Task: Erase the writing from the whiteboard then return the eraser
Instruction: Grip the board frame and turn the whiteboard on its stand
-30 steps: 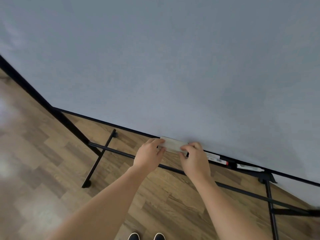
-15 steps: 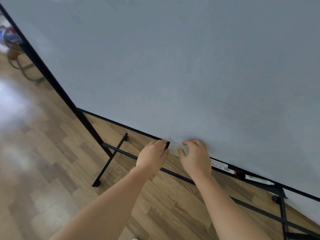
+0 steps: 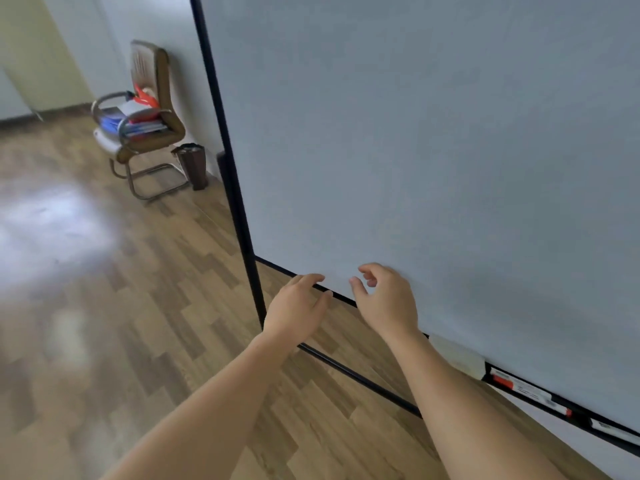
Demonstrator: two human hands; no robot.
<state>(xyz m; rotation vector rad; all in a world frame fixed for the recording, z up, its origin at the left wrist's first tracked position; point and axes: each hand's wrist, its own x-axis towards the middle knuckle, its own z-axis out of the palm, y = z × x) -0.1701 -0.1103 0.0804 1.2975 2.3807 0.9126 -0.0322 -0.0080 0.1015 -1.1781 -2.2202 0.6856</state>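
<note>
Both hands (image 3: 341, 303) empty; eraser (image 3: 457, 356) half hidden behind right forearm.

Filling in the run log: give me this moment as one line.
board: no writing visible | eraser: on tray, right of hands | left hand: empty, open | right hand: empty, open | markers: on tray

**Board ledge and wooden floor**

The black ledge (image 3: 585, 422) along the whiteboard's lower edge carries a pale rectangular eraser (image 3: 457, 356), a white marker with a red cap and red band (image 3: 530, 393) just beside it to the right, and a second white marker (image 3: 613, 430) at the frame's edge. The brown wood-plank floor (image 3: 145, 306) carries the board's black metal stand (image 3: 242, 216), a brown cantilever chair (image 3: 149, 109) piled with papers, and a dark brown bin (image 3: 194, 164) near the chair.
</note>
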